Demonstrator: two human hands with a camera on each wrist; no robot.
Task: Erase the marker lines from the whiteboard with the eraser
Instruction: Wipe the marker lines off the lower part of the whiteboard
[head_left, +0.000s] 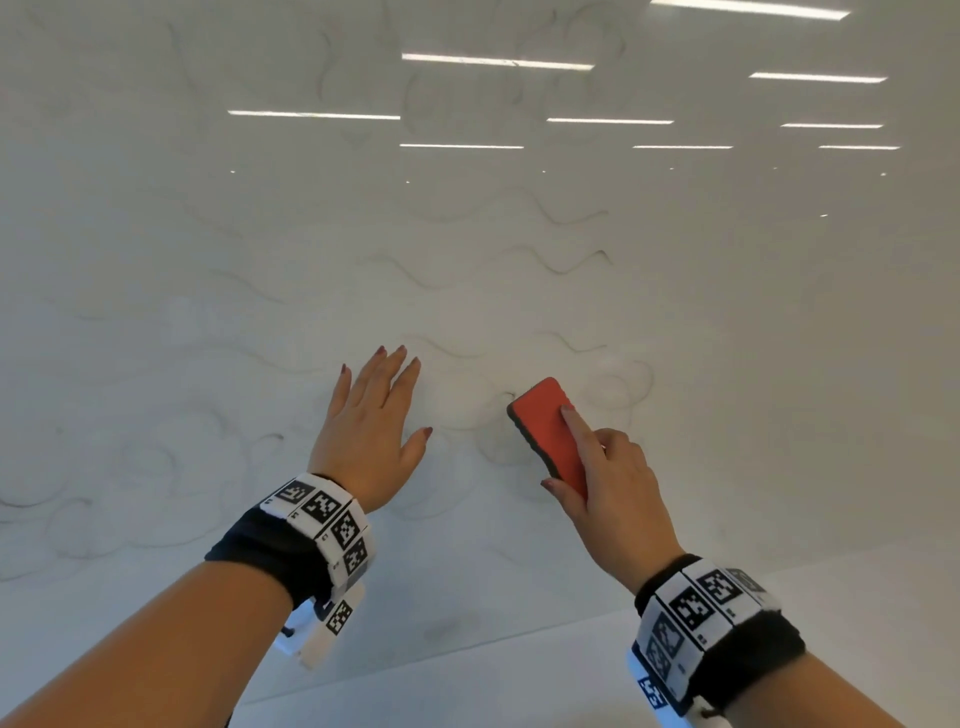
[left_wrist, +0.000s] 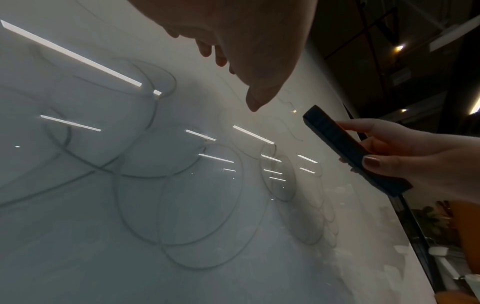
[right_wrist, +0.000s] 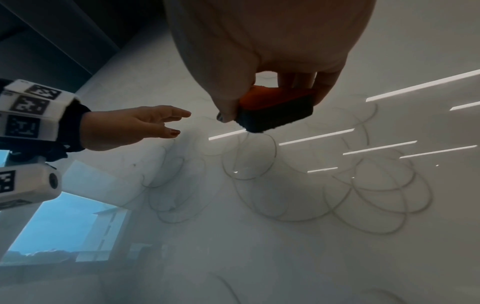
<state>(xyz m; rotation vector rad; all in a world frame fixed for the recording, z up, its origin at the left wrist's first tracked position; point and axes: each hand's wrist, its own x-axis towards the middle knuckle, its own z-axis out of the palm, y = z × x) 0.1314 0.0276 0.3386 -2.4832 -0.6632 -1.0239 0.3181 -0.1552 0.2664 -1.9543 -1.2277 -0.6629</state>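
Note:
The whiteboard (head_left: 260, 234) fills the head view, covered in faint grey marker lines (head_left: 566, 260) of waves and loops. A red eraser (head_left: 545, 426) with a dark felt underside lies against the board just right of centre. My right hand (head_left: 602, 478) grips it, thumb on its near left edge, index finger on its red back. In the right wrist view the eraser (right_wrist: 275, 109) meets looping marker lines (right_wrist: 249, 156). My left hand (head_left: 374, 415) lies at the board left of the eraser, fingers straight and spread, holding nothing. The left wrist view shows the eraser (left_wrist: 345, 148) edge-on.
Ceiling lights reflect as bright bars (head_left: 498, 61) on the glossy board. The board's lower edge (head_left: 467, 649) runs below my wrists. Its dark right frame (left_wrist: 415, 236) shows in the left wrist view, with a dim room beyond.

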